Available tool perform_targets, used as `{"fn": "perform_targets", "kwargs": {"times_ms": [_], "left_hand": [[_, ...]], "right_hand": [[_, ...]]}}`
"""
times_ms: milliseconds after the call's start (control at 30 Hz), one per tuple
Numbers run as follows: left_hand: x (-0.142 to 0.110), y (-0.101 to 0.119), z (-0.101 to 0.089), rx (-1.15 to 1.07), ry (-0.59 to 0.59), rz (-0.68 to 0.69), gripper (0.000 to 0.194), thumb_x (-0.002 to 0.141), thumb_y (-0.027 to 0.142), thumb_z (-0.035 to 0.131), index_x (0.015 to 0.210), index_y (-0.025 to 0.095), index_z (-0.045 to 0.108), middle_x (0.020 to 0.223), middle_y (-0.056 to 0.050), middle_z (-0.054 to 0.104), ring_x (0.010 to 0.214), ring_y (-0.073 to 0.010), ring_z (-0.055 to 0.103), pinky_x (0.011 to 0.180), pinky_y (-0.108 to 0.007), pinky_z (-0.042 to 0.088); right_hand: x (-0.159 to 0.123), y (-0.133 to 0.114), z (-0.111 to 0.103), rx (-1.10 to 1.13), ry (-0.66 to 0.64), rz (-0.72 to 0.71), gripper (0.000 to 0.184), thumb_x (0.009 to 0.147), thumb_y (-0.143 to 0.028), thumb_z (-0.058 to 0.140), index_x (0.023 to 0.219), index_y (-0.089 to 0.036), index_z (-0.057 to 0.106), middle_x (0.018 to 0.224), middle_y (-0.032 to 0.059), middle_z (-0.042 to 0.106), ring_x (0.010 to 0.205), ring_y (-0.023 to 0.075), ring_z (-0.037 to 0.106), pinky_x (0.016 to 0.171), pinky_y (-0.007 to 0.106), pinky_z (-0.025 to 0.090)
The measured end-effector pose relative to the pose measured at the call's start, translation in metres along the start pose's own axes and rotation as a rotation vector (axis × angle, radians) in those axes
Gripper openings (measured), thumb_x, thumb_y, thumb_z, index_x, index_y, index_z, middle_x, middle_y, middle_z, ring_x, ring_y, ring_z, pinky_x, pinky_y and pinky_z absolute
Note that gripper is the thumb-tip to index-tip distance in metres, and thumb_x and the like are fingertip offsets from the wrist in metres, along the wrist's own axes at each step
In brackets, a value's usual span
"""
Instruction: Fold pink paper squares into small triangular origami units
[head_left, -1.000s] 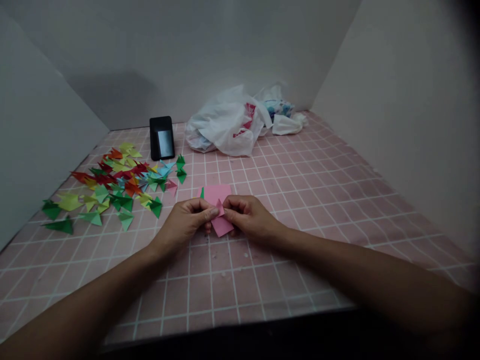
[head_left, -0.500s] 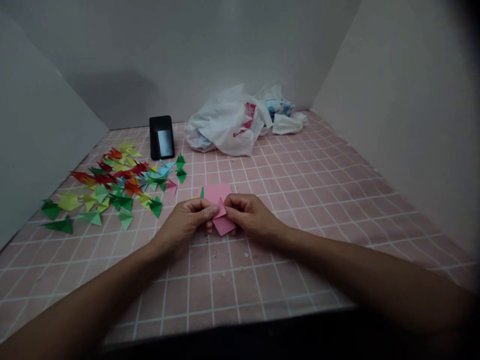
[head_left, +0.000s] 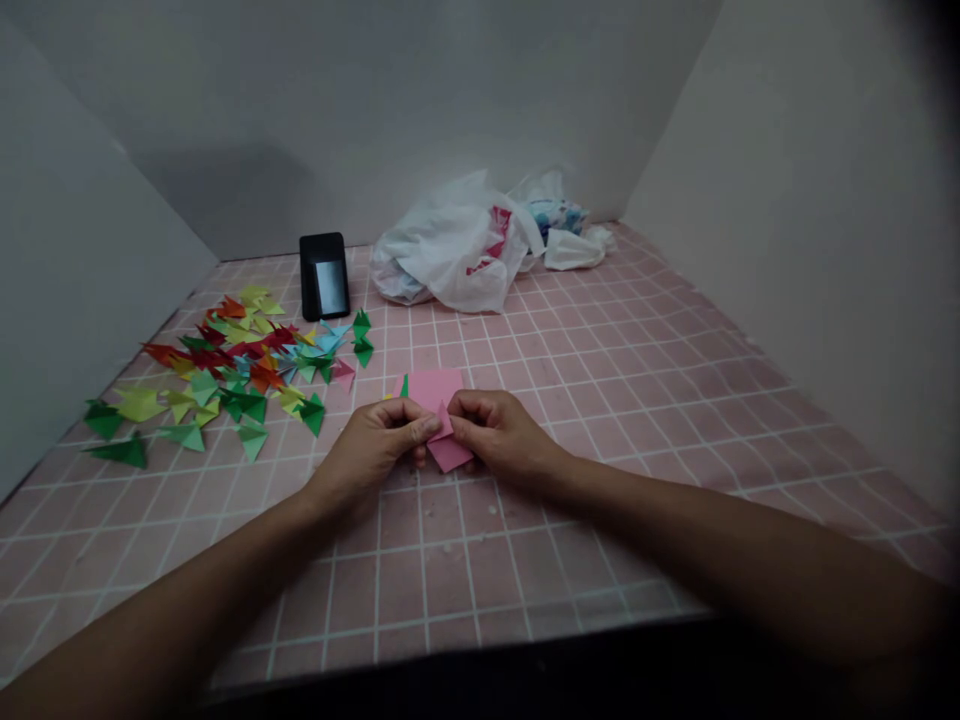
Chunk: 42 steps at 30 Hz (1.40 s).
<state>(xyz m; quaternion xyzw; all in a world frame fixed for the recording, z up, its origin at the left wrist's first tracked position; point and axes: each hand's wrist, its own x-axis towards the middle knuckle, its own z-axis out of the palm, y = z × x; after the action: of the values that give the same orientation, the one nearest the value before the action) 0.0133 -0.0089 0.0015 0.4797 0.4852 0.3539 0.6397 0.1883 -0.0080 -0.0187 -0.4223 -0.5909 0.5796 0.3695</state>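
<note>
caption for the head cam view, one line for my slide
Left hand and right hand pinch pink paper on a pink grid mat beside scattered multicoloured folded paper pieces

A pink grid-lined mat (head_left: 570, 400) under scattered folded-paper triangles (head_left: 225, 365), a black phone (head_left: 324, 277), a white plastic bag (head_left: 450, 250)

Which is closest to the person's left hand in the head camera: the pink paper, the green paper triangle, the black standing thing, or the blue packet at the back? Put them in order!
From the left hand, nearest first:
1. Pink paper: right at its fingertips, to its right.
2. Green paper triangle: just beyond it, on the left.
3. Black upright device: far back, near the wall.
4. Blue-patterned packet: farthest, back right.
</note>
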Motion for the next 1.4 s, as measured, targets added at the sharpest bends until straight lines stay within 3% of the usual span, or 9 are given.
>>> {"fn": "perform_targets", "kwargs": {"times_ms": [167,367,567,767,933,1100,1400], "left_hand": [[-0.001,-0.001,0.001,0.002,0.003,-0.001,0.024,0.075,0.032,0.076,0.066,0.015,0.062,0.053,0.003,0.056,0.053,-0.0083,0.047,0.057,-0.022,0.035],[0.0,-0.001,0.002,-0.014,0.009,0.019,0.025,0.075,0.033,0.076,0.067,0.015,0.061,0.055,0.004,0.055,0.053,-0.0081,0.046,0.056,-0.022,0.034],[0.002,0.0,-0.001,0.012,0.039,0.051,0.025,0.075,0.034,0.077,0.069,0.015,0.063,0.056,0.004,0.054,0.052,-0.0077,0.046,0.054,-0.021,0.032],[0.003,0.002,-0.003,0.031,0.033,0.093,0.023,0.075,0.035,0.076,0.069,0.015,0.065,0.056,0.004,0.055,0.052,-0.0075,0.046,0.053,-0.021,0.033],[0.003,0.003,-0.003,0.045,0.043,0.117,0.022,0.076,0.034,0.076,0.069,0.016,0.066,0.057,0.004,0.056,0.052,-0.008,0.047,0.053,-0.021,0.034],[0.006,0.0,-0.006,0.034,0.059,0.136,0.02,0.076,0.033,0.076,0.074,0.015,0.067,0.059,0.003,0.057,0.053,-0.0082,0.048,0.054,-0.021,0.037],[0.005,0.003,-0.005,0.085,0.028,0.139,0.022,0.078,0.035,0.075,0.083,0.016,0.064,0.06,0.004,0.06,0.049,-0.0084,0.052,0.048,-0.02,0.041]], "right_hand": [[0.0,-0.001,0.001,-0.044,0.01,-0.057,0.027,0.087,-0.031,0.056,0.065,-0.02,0.046,0.057,-0.0053,0.045,0.051,0.0078,0.042,0.047,0.021,0.031],[-0.001,-0.003,0.0,-0.023,-0.025,-0.031,0.027,0.089,-0.033,0.056,0.067,-0.02,0.047,0.059,-0.0046,0.048,0.052,0.008,0.045,0.047,0.021,0.034],[-0.003,-0.004,0.0,0.218,-0.104,0.059,0.02,0.09,-0.031,0.056,0.074,-0.019,0.053,0.062,-0.0032,0.057,0.049,0.008,0.051,0.047,0.02,0.041],[-0.002,-0.002,-0.002,0.339,-0.112,0.057,0.025,0.094,-0.035,0.054,0.075,-0.018,0.056,0.06,-0.0009,0.061,0.049,0.0094,0.055,0.049,0.022,0.045],[-0.002,-0.005,-0.004,0.318,-0.115,0.044,0.03,0.095,-0.04,0.054,0.075,-0.018,0.057,0.06,-0.0004,0.062,0.048,0.009,0.054,0.049,0.022,0.044],[-0.002,-0.007,-0.003,0.254,-0.101,0.093,0.016,0.085,-0.03,0.065,0.079,-0.019,0.056,0.058,-0.0038,0.06,0.048,0.0084,0.055,0.047,0.02,0.042],[-0.003,-0.011,-0.003,0.141,-0.035,0.07,0.014,0.087,-0.025,0.06,0.077,-0.019,0.053,0.057,-0.005,0.055,0.049,0.0083,0.053,0.048,0.02,0.04]]}}
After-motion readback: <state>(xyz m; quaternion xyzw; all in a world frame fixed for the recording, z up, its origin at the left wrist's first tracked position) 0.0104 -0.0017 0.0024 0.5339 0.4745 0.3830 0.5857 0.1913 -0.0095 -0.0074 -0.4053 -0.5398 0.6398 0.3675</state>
